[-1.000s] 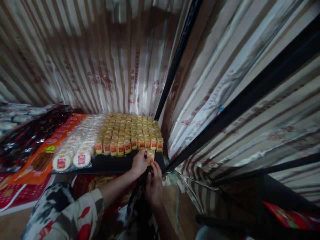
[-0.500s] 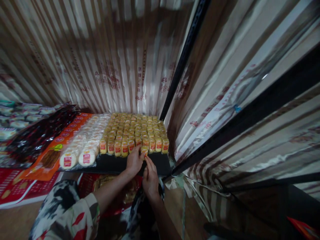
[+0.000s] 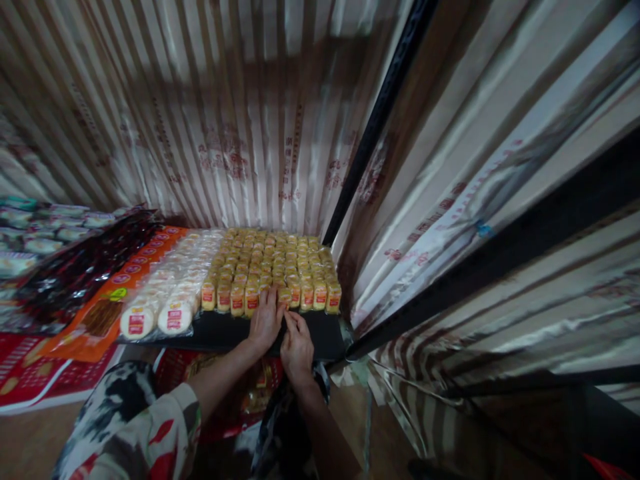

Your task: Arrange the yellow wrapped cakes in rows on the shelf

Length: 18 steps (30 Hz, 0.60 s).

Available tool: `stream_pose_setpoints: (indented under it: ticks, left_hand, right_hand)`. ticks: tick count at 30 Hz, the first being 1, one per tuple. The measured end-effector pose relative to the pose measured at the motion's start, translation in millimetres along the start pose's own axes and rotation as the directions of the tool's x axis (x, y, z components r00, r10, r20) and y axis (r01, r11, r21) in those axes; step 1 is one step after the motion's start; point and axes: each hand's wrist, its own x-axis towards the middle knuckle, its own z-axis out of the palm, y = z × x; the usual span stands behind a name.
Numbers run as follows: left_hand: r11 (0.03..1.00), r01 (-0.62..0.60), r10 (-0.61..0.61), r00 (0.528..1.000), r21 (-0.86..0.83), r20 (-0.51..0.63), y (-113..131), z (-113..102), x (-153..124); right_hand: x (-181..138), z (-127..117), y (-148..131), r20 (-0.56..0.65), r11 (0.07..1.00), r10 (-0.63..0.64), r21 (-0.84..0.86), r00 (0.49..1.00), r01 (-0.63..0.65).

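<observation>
Several rows of small yellow snack packets (image 3: 273,263) with red labels stand on a black shelf (image 3: 325,337). One yellow packet (image 3: 285,296) sits in a gap in the front row. My left hand (image 3: 265,321) has its fingers together against the left side of that packet. My right hand (image 3: 298,347) is closed too, its fingertips touching the packet's lower edge from below. The two hands touch each other in front of the row. A patterned sleeve (image 3: 130,427) covers my left arm.
Left of the yellow packets lie wrapped round white cakes (image 3: 155,317), then orange packs (image 3: 100,310) and dark red packs (image 3: 75,267). A striped plastic curtain (image 3: 225,120) hangs behind and to the right. A black pole (image 3: 380,123) rises from the shelf's back right corner.
Both hands have carried the single yellow packet up and left from the shelf's front edge into the front row. The camera view has shifted slightly.
</observation>
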Motion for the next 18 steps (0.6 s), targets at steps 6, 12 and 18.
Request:
stream_pose_setpoints:
  ticks: [6,12,18]
  left_hand:
    - [0.995,-0.061,0.056,0.996,-0.076,-0.062,-6,1,-11]
    - [0.992,-0.130,0.130,0.989,-0.008,0.069,-14,5,-24]
    - [0.991,-0.134,0.131,0.985,0.017,0.115,-25,12,-25]
  right_hand:
    - [1,-1,-4,0.016,0.998,-0.007,-0.068,1.000,0.008]
    - [3,0,-8,0.011,0.989,-0.004,-0.150,1.000,0.006]
    - [7,0,-12,0.015,0.974,-0.017,-0.227,1.000,0.020]
